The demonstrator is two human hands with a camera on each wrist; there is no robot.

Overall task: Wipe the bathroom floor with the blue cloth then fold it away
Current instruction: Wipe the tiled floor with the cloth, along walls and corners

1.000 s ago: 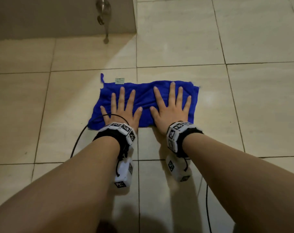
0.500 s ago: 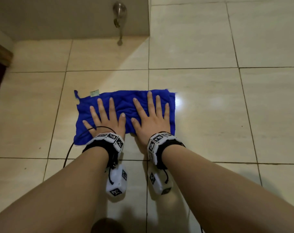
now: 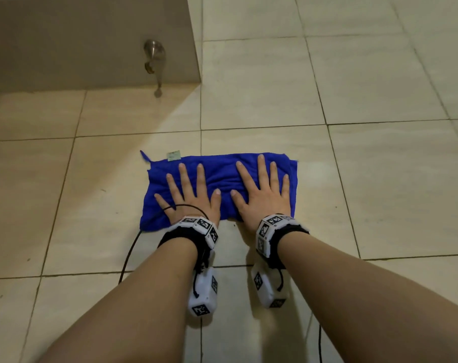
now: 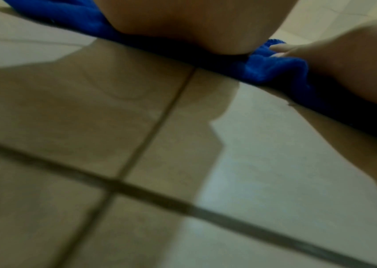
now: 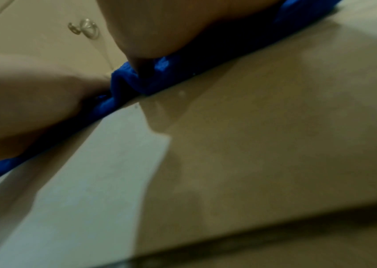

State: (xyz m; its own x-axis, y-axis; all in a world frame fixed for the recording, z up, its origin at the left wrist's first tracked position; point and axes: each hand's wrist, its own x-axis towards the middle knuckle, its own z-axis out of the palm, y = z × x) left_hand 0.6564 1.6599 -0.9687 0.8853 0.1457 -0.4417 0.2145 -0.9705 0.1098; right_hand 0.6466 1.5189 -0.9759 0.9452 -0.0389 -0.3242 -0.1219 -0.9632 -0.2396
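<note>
The blue cloth lies flat on the beige floor tiles, a small white label at its far left edge. My left hand presses on its left half with fingers straight and spread. My right hand presses on the right half the same way, thumbs nearly meeting in the middle. In the left wrist view the cloth's near edge bunches between the heels of the two hands. The right wrist view shows the cloth rumpled under my right palm.
A low tiled wall with a metal tap stands at the far left. A black cable trails from my left wrist across the floor. Small dark specks lie on the tiles left of the cloth.
Both hands slid the cloth to the left and then back to the right over the tiles, staying flat on it throughout.
</note>
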